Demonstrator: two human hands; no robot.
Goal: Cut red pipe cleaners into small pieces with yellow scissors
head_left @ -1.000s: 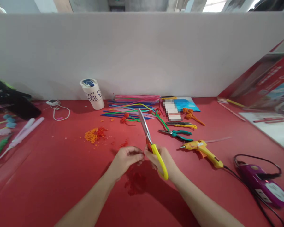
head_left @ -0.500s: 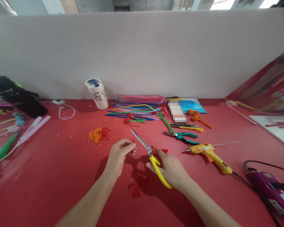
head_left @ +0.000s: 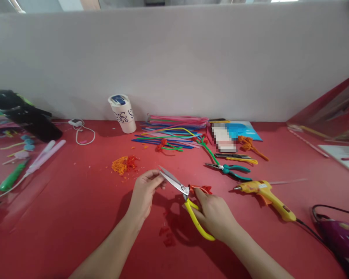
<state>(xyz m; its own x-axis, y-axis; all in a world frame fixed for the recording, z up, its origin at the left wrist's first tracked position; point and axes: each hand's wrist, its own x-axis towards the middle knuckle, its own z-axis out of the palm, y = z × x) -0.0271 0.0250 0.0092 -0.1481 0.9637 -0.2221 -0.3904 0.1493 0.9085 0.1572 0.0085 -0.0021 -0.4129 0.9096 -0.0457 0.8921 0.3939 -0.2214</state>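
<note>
My right hand (head_left: 216,213) grips scissors (head_left: 174,182) with yellow handles, the blades pointing away to the left and slightly parted. Their tips reach the fingertips of my left hand (head_left: 144,192), which are pinched together. A small red piece showed there a moment ago; the fingers and blades now mostly hide it. Red material (head_left: 205,189) shows beside my right index finger; whether the hand holds it I cannot tell. Below the scissors, red scraps (head_left: 169,241) lie on the table. Beyond my left hand is a pile of orange and red clippings (head_left: 120,165).
Pipe cleaners (head_left: 174,133) lie along the wall near a white tumbler (head_left: 123,114). To the right are teal-handled pliers (head_left: 231,169), a utility knife (head_left: 234,156) and a yellow glue gun (head_left: 267,193) with its cord. A green-handled tool (head_left: 13,178) and a black bottle (head_left: 31,120) stay left.
The scissor blades have come closer together, and their tips have moved to my left fingertips. The camera view has tilted down slightly and shifted left.
</note>
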